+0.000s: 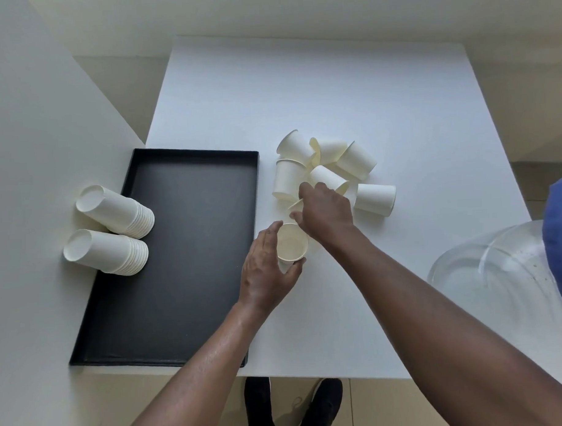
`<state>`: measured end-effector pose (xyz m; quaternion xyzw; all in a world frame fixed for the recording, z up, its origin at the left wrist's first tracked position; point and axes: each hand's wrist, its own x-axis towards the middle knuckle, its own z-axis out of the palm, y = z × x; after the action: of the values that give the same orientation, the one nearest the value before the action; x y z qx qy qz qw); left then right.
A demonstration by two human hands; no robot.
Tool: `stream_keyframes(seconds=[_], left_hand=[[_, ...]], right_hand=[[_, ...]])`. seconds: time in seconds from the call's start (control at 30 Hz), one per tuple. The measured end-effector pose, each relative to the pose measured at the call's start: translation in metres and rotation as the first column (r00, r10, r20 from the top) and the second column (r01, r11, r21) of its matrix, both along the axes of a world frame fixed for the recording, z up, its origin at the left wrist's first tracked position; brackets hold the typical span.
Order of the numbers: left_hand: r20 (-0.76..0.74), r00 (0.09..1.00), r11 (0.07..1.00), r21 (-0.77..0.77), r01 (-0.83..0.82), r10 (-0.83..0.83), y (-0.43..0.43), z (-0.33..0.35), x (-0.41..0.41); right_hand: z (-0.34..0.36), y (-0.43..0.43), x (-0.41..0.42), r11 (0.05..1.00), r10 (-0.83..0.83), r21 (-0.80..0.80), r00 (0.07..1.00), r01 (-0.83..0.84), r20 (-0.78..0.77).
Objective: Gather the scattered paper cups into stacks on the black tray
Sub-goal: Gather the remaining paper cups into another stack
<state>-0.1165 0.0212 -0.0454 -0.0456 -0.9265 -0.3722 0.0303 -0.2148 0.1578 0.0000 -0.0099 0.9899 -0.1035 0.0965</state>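
A black tray (194, 235) lies on the left half of the white table. Two stacks of upturned white paper cups (115, 212) (106, 252) stand at the tray's left edge. Several loose cups (356, 160) lie scattered in a heap to the right of the tray. My left hand (264, 274) is shut on an upright paper cup (292, 242), mouth up, just right of the tray. My right hand (327, 208) reaches into the heap and its fingers close on a lying cup (328, 177); another cup beneath that hand is mostly hidden.
A clear plastic container (485, 269) sits at the table's right edge, beside a blue fabric shape (560, 235). The table's near edge (311, 376) runs above my shoes. A pale wall or surface borders the tray on the left.
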Motion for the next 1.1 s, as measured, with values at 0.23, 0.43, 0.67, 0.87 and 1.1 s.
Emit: stream_keyframes(seconds=[0.23, 0.43, 0.67, 0.87, 1.1], left_hand=[[0.032, 0.999, 0.998, 0.049, -0.035, 0.034, -0.003, -0.004, -0.003], [0.046, 0.998, 0.995, 0.088, -0.046, 0.042, -0.003, -0.002, -0.007], [0.017, 0.998, 0.987, 0.143, -0.065, 0.064, -0.002, -0.004, -0.010], [0.052, 0.998, 0.985, 0.165, -0.048, 0.040, -0.001, 0.001, -0.005], [0.031, 0.997, 0.993, 0.098, 0.062, -0.065, -0.002, 0.002, -0.007]], right_hand=[[0.026, 0.021, 0.031, 0.887, -0.271, -0.444, 0.918, 0.122, -0.288], [0.015, 0.016, 0.077, 0.883, -0.079, -0.463, 0.947, -0.078, -0.310], [0.014, 0.007, 0.078, 0.939, 0.076, -0.298, 0.950, -0.170, -0.304], [0.004, 0.003, 0.080, 0.964, 0.142, -0.198, 0.972, -0.179, -0.189], [-0.012, 0.010, 0.077, 0.930, 0.188, -0.329, 0.981, -0.164, 0.043]])
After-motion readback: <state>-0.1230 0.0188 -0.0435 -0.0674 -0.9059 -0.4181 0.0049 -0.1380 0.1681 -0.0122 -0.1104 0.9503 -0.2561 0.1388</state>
